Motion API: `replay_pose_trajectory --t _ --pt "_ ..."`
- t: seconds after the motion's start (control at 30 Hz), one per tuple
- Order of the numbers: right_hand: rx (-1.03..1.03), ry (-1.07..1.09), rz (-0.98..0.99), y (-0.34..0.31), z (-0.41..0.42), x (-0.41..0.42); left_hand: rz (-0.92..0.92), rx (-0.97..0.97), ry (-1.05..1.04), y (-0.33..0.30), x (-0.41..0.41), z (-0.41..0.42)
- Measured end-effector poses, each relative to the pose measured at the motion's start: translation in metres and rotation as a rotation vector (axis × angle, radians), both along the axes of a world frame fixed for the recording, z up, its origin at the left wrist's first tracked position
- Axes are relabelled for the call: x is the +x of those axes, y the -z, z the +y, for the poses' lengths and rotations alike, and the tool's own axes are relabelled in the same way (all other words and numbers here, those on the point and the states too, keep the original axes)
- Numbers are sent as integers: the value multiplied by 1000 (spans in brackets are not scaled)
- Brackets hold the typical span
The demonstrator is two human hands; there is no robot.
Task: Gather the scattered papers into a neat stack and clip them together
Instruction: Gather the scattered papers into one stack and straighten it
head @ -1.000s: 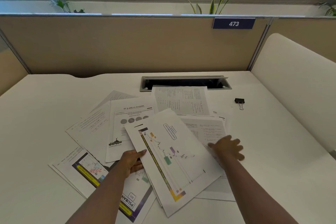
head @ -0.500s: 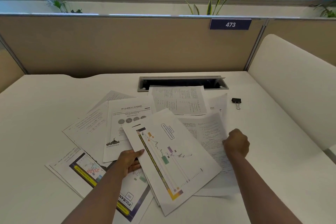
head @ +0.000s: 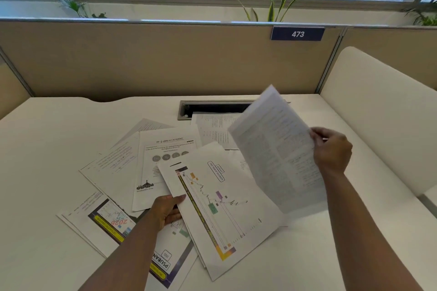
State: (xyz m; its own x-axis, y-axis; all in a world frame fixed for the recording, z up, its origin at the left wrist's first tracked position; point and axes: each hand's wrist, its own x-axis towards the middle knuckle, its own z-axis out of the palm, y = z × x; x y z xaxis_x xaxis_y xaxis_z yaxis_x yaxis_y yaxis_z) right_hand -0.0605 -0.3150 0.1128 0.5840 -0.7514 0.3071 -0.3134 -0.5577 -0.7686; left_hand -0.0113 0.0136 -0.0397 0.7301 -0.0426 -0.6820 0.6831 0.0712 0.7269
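Note:
Several printed papers lie scattered and overlapping on the white desk [head: 47, 149]. My left hand [head: 166, 211] grips the left edge of a sheet with a coloured chart [head: 224, 208], which lies on top of the pile. My right hand [head: 331, 149] pinches the right edge of a text sheet [head: 276, 153] and holds it tilted up off the desk. Under these lie an academy sheet with grey circles [head: 163, 149], a dark-bordered poster sheet [head: 111, 220] and a text page [head: 212, 130] near the back. No binder clip shows; the raised sheet and my right hand cover that spot.
A metal cable slot [head: 212, 107] is set into the desk behind the papers. A beige partition [head: 165, 59] with a sign reading 473 [head: 297, 34] closes the back. A white padded panel [head: 378, 113] stands along the right side.
My right hand closed on the text sheet at the right of the pile and lifted it up and back. The binder clip went out of sight. My left hand stayed on the chart sheet.

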Motion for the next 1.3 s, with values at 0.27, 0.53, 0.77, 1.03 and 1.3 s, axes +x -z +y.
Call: replay_pose_trajectory --t 0.27,0.53,0.77,1.03,1.3 --pt "2 62 -465 -43 20 21 21 -6 -23 -7 -3 -3" --pt "272 -77 -51 13 46 34 27 18 -29 -8 -2 -3" --pt "477 -104 262 94 71 21 26 25 -16 -16 -4 -4" --pt "492 -253 409 119 79 20 -9 19 -3 -6 -4 -2" --pt "319 158 638 114 46 10 -7 42 3 -6 -3 -1"
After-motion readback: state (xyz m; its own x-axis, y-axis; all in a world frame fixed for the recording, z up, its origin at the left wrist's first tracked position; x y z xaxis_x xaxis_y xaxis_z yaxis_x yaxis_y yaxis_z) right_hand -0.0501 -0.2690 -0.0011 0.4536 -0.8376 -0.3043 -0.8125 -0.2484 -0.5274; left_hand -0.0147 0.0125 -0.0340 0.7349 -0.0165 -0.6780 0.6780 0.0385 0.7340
